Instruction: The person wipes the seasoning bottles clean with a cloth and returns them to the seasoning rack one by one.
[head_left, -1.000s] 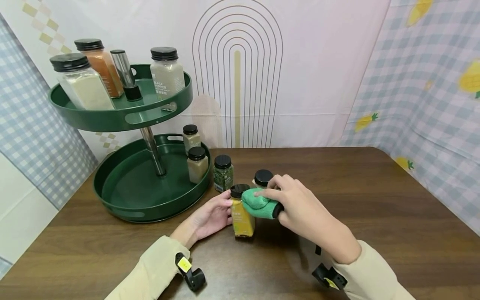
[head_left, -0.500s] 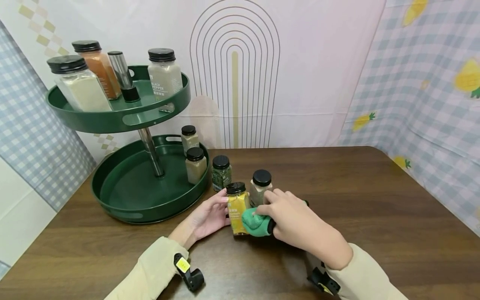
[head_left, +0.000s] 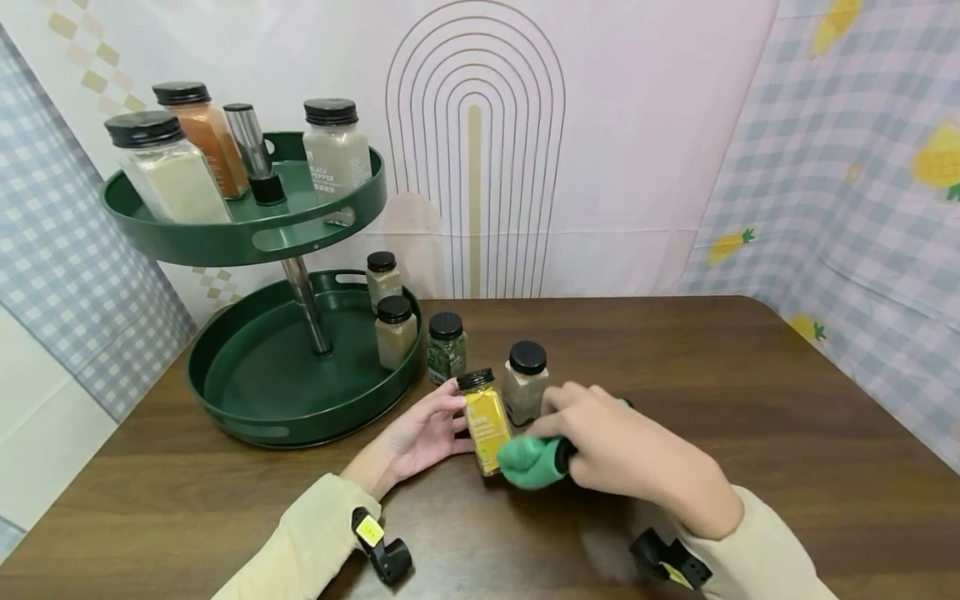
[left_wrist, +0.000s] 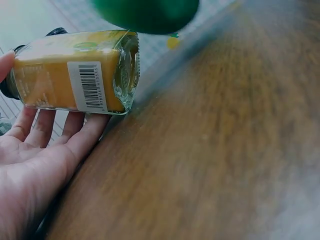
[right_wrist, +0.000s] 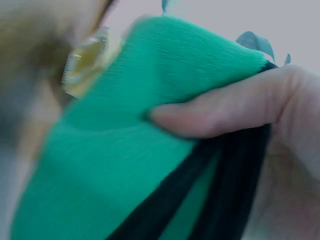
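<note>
Thumb and fingers of my left hand (head_left: 422, 435) hold a square glass spice jar (head_left: 487, 423) with yellow contents and a black lid. It leans, its base swung to the right. A barcode label (left_wrist: 89, 86) shows in the left wrist view, where the base of the jar is off the wood. My right hand (head_left: 611, 442) grips a folded green cloth (head_left: 529, 463) with black edging, its thumb pressed onto the fabric in the right wrist view. The cloth's bunched end is right at the lower right side of the jar.
Close behind the hands stand a jar of pale powder (head_left: 525, 385) and one of green herbs (head_left: 447, 350). A two-tier green turntable (head_left: 258, 417) on the left bears several jars and a metal grinder (head_left: 253, 150). The brown table (head_left: 675, 358) reaches to the curtained wall.
The cloth has moved from the jar's upper right side down to its lower end. The jar has gone from upright to tilted, base to the right, still in the left hand.
</note>
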